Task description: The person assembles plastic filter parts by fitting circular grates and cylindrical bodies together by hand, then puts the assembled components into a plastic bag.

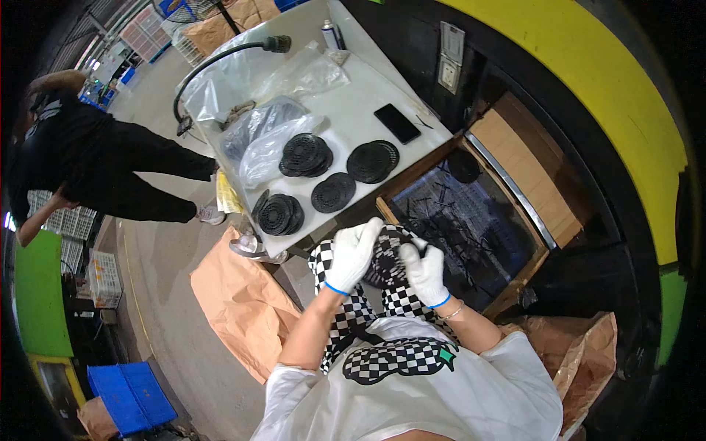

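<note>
My left hand (354, 253), in a white glove with a blue cuff, grips the left edge of a black slotted plastic disc (382, 266) above my lap. My right hand (424, 273), gloved the same way, is closed at the disc's right side, with its thumb raised. The disc is blurred and hard to separate from the checkered trousers behind it. On the white table ahead lie similar discs: a stack (305, 155), another stack (373, 162), a smaller pile (333, 192) and a group near the corner (281, 214).
A wood-framed bin (463, 220) with black scraps stands at right. The table (353, 121) also bears a phone (397, 123), plastic bags (276, 136), a spray can (330, 34) and a gooseneck lamp (220, 55). Brown paper (246, 301) lies left; a person (110, 154) stands beyond.
</note>
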### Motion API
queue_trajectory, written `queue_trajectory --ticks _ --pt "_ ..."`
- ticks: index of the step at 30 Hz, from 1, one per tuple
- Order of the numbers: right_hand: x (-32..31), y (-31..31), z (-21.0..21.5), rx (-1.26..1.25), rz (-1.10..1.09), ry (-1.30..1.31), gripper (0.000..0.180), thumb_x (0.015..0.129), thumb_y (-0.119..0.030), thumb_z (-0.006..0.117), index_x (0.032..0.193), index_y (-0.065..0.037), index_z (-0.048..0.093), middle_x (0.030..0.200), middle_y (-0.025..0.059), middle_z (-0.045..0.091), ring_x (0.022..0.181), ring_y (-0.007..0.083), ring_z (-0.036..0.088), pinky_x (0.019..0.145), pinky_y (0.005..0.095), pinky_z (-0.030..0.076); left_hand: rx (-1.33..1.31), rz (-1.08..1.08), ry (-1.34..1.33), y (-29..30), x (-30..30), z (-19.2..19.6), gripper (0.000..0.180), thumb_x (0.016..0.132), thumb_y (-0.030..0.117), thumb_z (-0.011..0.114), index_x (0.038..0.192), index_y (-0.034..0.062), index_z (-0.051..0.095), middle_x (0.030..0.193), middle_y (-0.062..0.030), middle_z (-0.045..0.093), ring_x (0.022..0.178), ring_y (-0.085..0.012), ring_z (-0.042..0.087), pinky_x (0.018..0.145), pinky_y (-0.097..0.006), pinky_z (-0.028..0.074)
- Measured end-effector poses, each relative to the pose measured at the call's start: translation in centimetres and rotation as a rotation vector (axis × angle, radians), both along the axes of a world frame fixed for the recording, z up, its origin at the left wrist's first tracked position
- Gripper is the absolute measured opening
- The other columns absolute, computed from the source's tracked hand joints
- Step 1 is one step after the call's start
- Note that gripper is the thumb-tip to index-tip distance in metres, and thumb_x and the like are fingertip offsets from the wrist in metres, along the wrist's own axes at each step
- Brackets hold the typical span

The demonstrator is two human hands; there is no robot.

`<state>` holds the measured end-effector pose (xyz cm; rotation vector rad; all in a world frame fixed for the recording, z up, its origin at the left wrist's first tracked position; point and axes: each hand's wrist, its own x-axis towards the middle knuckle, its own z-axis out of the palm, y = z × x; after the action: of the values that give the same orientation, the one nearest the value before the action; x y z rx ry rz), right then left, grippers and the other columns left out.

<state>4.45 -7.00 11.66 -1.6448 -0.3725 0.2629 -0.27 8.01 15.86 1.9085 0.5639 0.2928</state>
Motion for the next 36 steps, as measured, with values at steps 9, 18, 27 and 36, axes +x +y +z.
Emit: queue_trajectory --ticks 9,18,27,36 --pt "0.4 2.1 -1.0 0.336 0.361 0.529 0.075 0.099 -0.060 0.016 0.107 -0.002 0.063 0.099 0.0121 0.068 0.091 0.0213 0.064 0.085 0.0332 0.050 -0.505 0.040 -0.090 -1.4 -0.9 0.6 0.034 0.098 0.025 0.048 0.077 -0.0003 0.058 0.069 -0.0047 0.058 0.068 -0.0098 0.050 0.063 -0.031 0.041" --pt "1.3 1.7 -0.9 -0.045 0.285 0.071 0.049 0.088 -0.046 0.064 0.086 0.003 0.064 0.073 0.0082 0.063 0.071 0.0158 0.056 0.070 0.0328 0.047 0.108 -0.102 0.143 2.2 0.5 -0.6 0.054 0.097 0.038 0.052 0.057 0.0010 0.052 0.051 0.0003 0.038 0.051 -0.0080 0.033 0.046 -0.033 0.029" --pt "2.7 3.4 -2.3 0.692 0.237 1.310 0.090 0.080 -0.085 0.027 0.108 -0.007 0.062 0.095 0.0040 0.068 0.081 0.0178 0.067 0.077 0.0310 0.056 -0.846 0.106 -0.164 -0.8 3.2 -2.5 0.030 0.096 0.027 0.060 0.078 0.0030 0.064 0.070 0.0073 0.055 0.061 -0.0008 0.042 0.052 -0.022 0.033" --pt "14.6 6.4 -5.9 0.001 -0.041 0.454 0.031 0.091 -0.031 0.064 0.088 0.000 0.067 0.073 0.0008 0.062 0.064 0.0105 0.054 0.062 0.0272 0.044 0.392 0.046 0.151 9.7 8.2 -7.7 0.048 0.086 0.038 0.062 0.124 0.0098 0.055 0.101 -0.0155 0.064 0.093 -0.0319 0.062 0.082 -0.041 0.049"
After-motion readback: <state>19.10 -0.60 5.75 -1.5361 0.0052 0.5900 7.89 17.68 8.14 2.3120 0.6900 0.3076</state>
